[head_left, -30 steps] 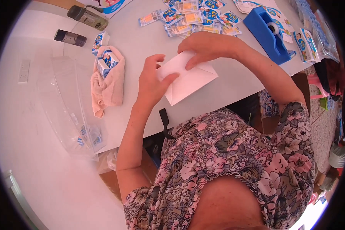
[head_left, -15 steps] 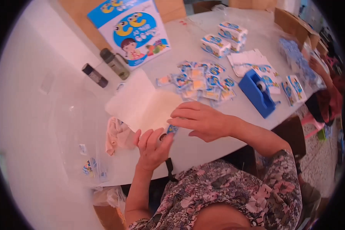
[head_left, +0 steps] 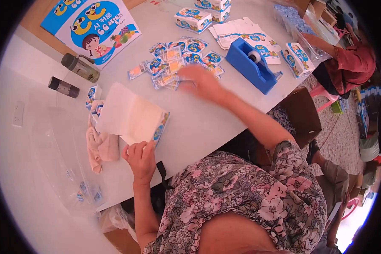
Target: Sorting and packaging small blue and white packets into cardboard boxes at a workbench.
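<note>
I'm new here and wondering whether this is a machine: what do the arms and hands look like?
They are a person's. The left hand and right hand have bare, ungloved fingers; the right is blurred, so fine detail is lost. No watch or cable shows on the bare forearms. The short sleeves are floral, in pink, grey and white.

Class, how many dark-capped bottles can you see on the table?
2. The larger, greenish bottle is beside the blue-and-white carton; the smaller, dark bottle is to that bottle's left. The carton may hide others.
</note>
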Demonstrator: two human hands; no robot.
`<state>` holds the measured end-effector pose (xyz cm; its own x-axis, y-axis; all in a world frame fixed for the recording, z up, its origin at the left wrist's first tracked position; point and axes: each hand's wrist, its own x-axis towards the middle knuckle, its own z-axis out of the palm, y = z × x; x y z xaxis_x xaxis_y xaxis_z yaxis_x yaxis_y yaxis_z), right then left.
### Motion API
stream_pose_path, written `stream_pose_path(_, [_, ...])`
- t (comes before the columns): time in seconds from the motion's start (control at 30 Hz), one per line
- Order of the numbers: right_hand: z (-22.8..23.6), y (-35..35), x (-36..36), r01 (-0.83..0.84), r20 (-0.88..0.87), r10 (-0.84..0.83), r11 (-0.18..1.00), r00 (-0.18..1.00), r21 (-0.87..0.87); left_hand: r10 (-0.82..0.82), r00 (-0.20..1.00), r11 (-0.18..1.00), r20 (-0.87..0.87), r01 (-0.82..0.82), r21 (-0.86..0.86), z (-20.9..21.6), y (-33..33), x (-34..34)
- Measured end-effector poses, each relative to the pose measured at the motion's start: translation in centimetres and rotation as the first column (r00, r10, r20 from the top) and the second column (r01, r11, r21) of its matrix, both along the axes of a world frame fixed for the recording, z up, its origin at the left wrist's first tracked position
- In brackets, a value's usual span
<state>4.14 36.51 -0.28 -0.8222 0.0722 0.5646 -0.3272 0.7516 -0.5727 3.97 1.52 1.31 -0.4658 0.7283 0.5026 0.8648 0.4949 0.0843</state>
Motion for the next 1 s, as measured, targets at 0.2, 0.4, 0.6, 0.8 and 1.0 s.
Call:
stream_pose_path(0.2, [-3.6, 2.2, 2.1, 0.311, 0.296, -0.538, 0.766, 0.790, 0.563, 0.229, 0.972, 0.973, -0.052, -0.230, -0.015, -0.1, -0.1, -0.6])
stream_pose_path(0.4, [-1.8, -0.1, 6.9, -0.004, 0.394, -0.093, 0.971, 0.915, 0.237, -0.069, 0.997, 0.971, 0.037, 0.059, 0.233, -0.1, 4.0, 2.2])
stream_pose_path(0.6, [0.4, 0.5, 7.7, -0.109, 0.448, -0.138, 0.869, 0.884, 0.482, -0.193, 0.918, 0.963, 0.347, 0.110, 0.245, -3.2, 9.7, 1.0])
stream_pose_path(0.8, [0.4, 0.4, 10.6, -0.011, 0.411, -0.195, 0.894, 0.891, 0.448, -0.189, 0.893, 0.977, 0.407, 0.131, 0.167, -4.8, 11.3, 0.2])
stream_pose_path(1.0, [-2.0, 2.1, 10.4, 0.329, 0.517, -0.199, 0.928, 0.833, -0.173, -0.151, 0.892, 0.972, 0.426, 0.056, 0.226, -5.9, 12.3, -1.1])
